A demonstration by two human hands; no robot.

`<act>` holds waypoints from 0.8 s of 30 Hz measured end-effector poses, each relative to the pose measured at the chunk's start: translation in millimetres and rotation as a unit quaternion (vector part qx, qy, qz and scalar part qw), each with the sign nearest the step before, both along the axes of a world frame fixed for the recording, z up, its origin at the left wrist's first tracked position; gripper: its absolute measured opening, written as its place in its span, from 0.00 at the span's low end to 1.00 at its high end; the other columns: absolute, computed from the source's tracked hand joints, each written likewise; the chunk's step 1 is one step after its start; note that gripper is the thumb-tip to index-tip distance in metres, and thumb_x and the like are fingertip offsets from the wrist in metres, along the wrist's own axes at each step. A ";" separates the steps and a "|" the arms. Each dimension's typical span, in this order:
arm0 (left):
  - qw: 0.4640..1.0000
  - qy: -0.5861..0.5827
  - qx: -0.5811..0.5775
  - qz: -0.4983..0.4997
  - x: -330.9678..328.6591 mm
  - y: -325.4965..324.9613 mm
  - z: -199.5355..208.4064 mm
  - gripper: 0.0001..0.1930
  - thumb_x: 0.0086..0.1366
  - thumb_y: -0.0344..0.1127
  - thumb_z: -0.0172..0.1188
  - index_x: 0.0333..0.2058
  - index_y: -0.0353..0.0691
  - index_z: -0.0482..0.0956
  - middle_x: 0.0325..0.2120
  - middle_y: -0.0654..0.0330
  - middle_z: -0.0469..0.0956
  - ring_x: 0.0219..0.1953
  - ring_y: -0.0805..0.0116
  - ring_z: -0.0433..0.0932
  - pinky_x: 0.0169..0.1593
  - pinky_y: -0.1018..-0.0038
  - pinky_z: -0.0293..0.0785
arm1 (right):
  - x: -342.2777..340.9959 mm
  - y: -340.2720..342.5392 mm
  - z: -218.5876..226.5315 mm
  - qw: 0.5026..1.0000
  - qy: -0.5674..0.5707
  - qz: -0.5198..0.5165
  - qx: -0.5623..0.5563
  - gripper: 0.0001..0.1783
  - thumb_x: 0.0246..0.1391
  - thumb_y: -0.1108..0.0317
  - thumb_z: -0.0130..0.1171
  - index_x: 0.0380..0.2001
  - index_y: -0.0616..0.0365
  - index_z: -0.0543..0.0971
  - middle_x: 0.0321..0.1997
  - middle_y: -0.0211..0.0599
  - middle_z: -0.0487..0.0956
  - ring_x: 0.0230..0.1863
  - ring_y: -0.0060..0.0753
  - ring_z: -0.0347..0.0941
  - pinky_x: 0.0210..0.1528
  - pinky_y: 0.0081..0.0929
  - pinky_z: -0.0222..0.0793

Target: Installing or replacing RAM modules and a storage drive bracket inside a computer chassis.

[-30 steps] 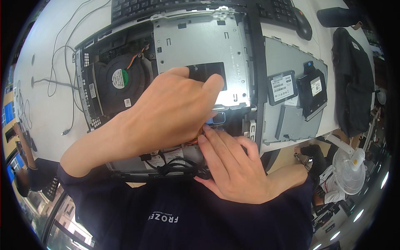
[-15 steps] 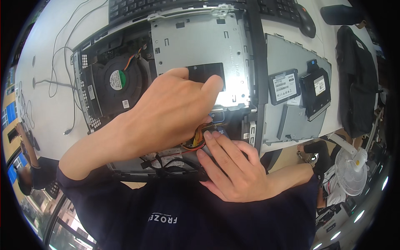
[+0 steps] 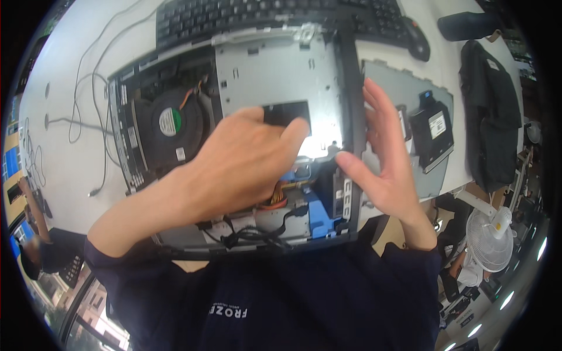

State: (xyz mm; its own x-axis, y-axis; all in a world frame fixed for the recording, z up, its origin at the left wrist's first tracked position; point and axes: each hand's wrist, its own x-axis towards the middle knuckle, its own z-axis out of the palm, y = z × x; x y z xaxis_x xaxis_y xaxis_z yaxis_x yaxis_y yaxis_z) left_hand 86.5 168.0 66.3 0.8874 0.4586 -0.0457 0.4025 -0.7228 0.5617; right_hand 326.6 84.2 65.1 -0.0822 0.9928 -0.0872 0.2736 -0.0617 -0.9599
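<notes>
Open desktop computer case (image 3: 234,134), grey metal with black edging, lying flat on the white surface (image 3: 70,169) at centre frame. Person leans over it from the lower edge, dark sleeves.

Left hand (image 3: 246,169) lies across the middle of the case, fingers curled down over the grey metal drive cage (image 3: 275,76) and its dark cut-out. Whether that grip closes on anything I cannot tell; the fingertips are turned away. Right hand (image 3: 386,152) stands open, palm flat, fingers spread upward beside the case's black right edge, thumb reaching in toward the blue plastic bracket (image 3: 319,213). It holds nothing.

Risks, as I judge them: the bundle of orange and black cables (image 3: 275,199) sits just under the left palm and could be pinched or tugged loose if the hand presses or slides. Sheet-metal edges near both hands could nick a finger. The detached grey side panel (image 3: 386,88) lies right of the case, near the surface's edge, with a black flat drive (image 3: 432,126) resting on it; a nudge from the right forearm could shift either.

Count: one case, one round black cooling fan (image 3: 170,126) at left centre, one black keyboard (image 3: 246,17) along the top, one black mouse (image 3: 417,42), one drive, one white standing fan (image 3: 489,243) at lower right, several loose thin cables (image 3: 88,82) at upper left.
</notes>
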 end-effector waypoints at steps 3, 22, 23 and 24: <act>0.999 0.021 0.022 -0.029 -3.9 1.1 -2.5 0.19 0.63 0.39 0.71 0.38 0.37 0.68 0.19 0.55 0.77 0.25 0.48 0.78 0.37 0.61 0.70 | 3.7 10.1 -12.1 0.998 0.030 0.000 -0.046 0.52 0.63 0.61 0.68 0.79 0.62 0.47 0.78 0.60 0.58 0.77 0.57 0.59 0.73 0.54 0.62; 0.988 0.035 0.142 -0.052 -2.9 -4.9 -2.5 0.11 0.61 0.30 0.63 0.32 0.40 0.66 0.20 0.61 0.70 0.20 0.60 0.72 0.32 0.67 0.69 | -7.1 58.0 -14.8 0.998 -0.022 0.047 -0.021 0.54 0.59 0.56 0.71 0.76 0.67 0.51 0.74 0.59 0.64 0.75 0.48 0.63 0.75 0.41 0.58; 0.983 0.046 0.169 -0.056 -2.2 -5.3 -1.7 0.11 0.59 0.28 0.62 0.31 0.40 0.65 0.20 0.61 0.69 0.20 0.62 0.72 0.32 0.68 0.69 | -6.1 60.9 -20.7 0.996 -0.082 0.030 0.028 0.56 0.57 0.55 0.73 0.76 0.66 0.51 0.75 0.60 0.63 0.76 0.51 0.62 0.75 0.42 0.58; 0.975 0.075 0.195 -0.069 -1.8 -5.4 -0.9 0.12 0.65 0.32 0.62 0.31 0.41 0.66 0.20 0.62 0.68 0.21 0.64 0.72 0.32 0.69 0.70 | -6.6 65.4 -23.2 0.987 -0.142 0.012 0.078 0.58 0.55 0.53 0.75 0.76 0.65 0.51 0.75 0.61 0.62 0.77 0.53 0.60 0.76 0.44 0.58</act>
State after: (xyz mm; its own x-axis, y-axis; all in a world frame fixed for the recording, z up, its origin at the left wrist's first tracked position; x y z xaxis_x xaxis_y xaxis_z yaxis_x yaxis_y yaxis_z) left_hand 84.7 162.6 65.4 0.9386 0.3439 -0.0260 0.3430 -0.9230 0.1744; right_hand 320.0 149.6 41.9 -0.0990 0.9942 0.0429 0.5325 0.0893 -0.8417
